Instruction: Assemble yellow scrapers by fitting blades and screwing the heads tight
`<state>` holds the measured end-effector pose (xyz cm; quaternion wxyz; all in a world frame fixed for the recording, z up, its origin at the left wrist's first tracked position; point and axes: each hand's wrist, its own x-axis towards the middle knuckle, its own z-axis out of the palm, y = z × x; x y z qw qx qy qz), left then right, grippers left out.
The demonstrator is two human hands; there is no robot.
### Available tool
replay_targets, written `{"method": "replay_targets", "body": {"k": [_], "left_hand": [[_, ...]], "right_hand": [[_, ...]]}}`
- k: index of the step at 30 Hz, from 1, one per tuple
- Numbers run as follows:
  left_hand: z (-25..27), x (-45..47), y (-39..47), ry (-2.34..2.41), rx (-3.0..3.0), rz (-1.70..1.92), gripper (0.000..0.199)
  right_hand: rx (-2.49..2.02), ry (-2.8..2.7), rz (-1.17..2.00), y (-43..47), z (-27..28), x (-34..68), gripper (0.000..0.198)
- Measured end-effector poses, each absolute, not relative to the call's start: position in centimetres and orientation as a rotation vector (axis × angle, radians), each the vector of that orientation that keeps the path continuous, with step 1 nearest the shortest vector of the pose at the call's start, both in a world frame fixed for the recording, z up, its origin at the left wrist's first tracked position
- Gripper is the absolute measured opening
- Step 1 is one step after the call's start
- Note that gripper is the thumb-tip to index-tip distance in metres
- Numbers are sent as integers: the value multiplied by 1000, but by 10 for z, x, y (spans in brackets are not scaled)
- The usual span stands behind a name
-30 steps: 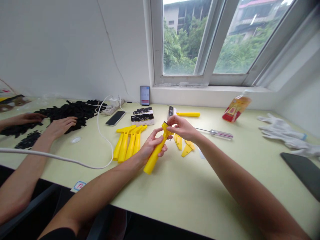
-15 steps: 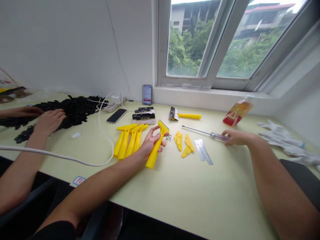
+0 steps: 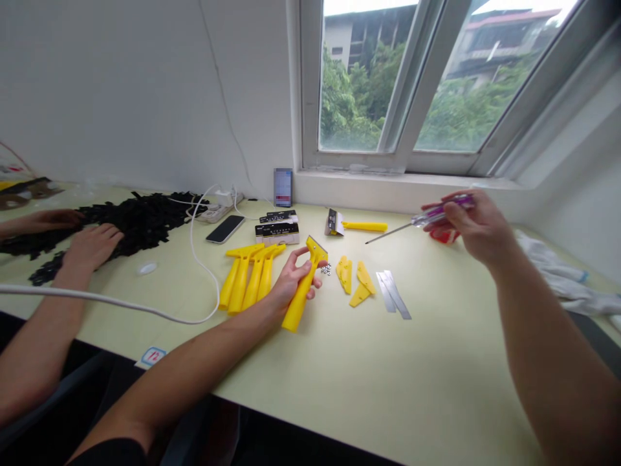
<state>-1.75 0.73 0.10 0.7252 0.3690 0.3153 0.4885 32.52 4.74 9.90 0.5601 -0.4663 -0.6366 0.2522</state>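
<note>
Left hand grips a yellow scraper, right hand a screwdriver

The left hand's fingers wrap around the scraper's handle, just above the tabletop; its head tilts away from the person, and the handle's wide end points back toward them. The right hand closes around the screwdriver's clear, purplish handle, raised over the right side, with the shaft pointing left and slightly down. The tip is well apart from the scraper.

Just beside the scraper's head lies a cluster of small metal fasteners. To their right are yellow plastic plates, then two flat metal strips, one partly overlapping the other. Left of the left hand, yellow scraper handles lie in a row. Beyond the fasteners lies another yellow-handled scraper, its head in a black-and-white card sleeve. Farther left, a co-worker's hands touch a heap of black pieces.
</note>
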Motion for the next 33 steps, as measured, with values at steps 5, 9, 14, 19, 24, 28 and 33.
{"method": "replay_targets", "body": {"k": [5, 9, 14, 19, 24, 28, 33], "left_hand": [[2, -18, 7, 661, 814, 1076, 46], [1, -18, 6, 636, 821, 1061, 45], [2, -18, 5, 620, 817, 1067, 46], [3, -17, 4, 623, 810, 1059, 47], [4, -17, 2, 629, 820, 1055, 47], [3, -17, 2, 626, 836, 1057, 46], [4, -19, 4, 621, 805, 1049, 48]], "right_hand": [[-774, -1448, 636, 23, 118, 293, 37], [-692, -1497, 697, 16, 118, 280, 28], [-739, -1529, 736, 15, 114, 274, 18], [-700, -1551, 736, 14, 114, 273, 11], [-703, -1561, 747, 15, 112, 271, 11], [-720, -1559, 744, 15, 112, 269, 12], [-716, -1571, 732, 13, 113, 268, 16]]}}
